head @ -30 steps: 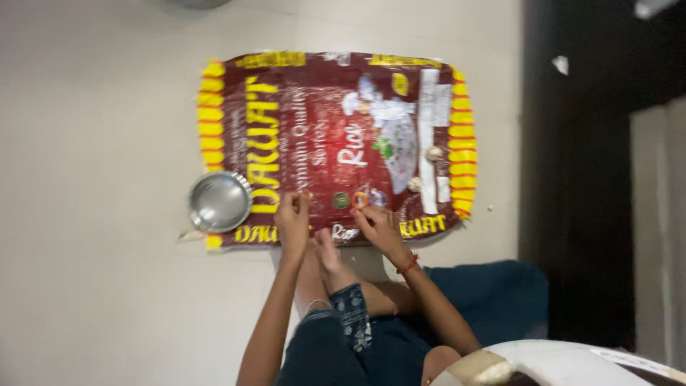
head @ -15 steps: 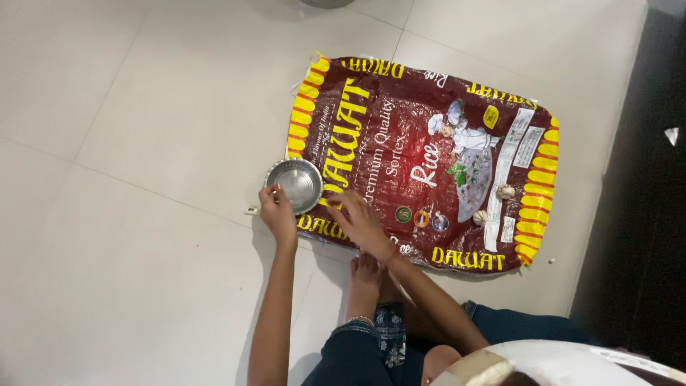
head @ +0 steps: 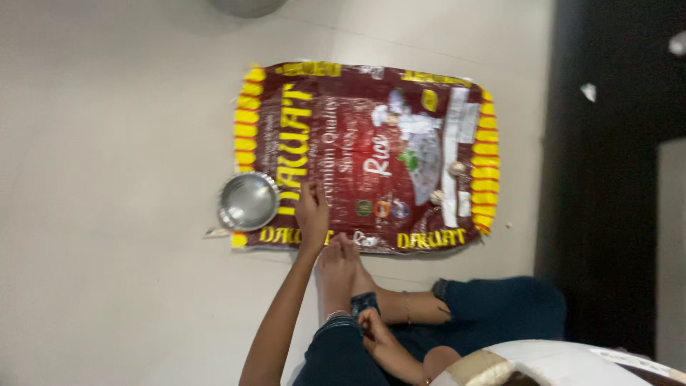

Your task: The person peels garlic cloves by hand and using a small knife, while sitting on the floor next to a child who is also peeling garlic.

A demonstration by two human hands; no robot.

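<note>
On the pale tiled floor: left hand (head: pixel 311 213) now flat, fingers spread, empty, on the maroon-and-yellow woven sack (head: pixel 343 129) beside the round steel bowl (head: pixel 248 201); right hand (head: pixel 373 330) withdrawn to the knee, loosely curled, empty.

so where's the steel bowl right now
In the head view, the steel bowl sits on the red sack's near-left corner, just left of the left hand.

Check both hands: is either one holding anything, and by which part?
Nothing is held. The left hand lies flat on the red and yellow sack beside the steel bowl, not touching it. The right hand rests on the person's own leg, empty.
</note>
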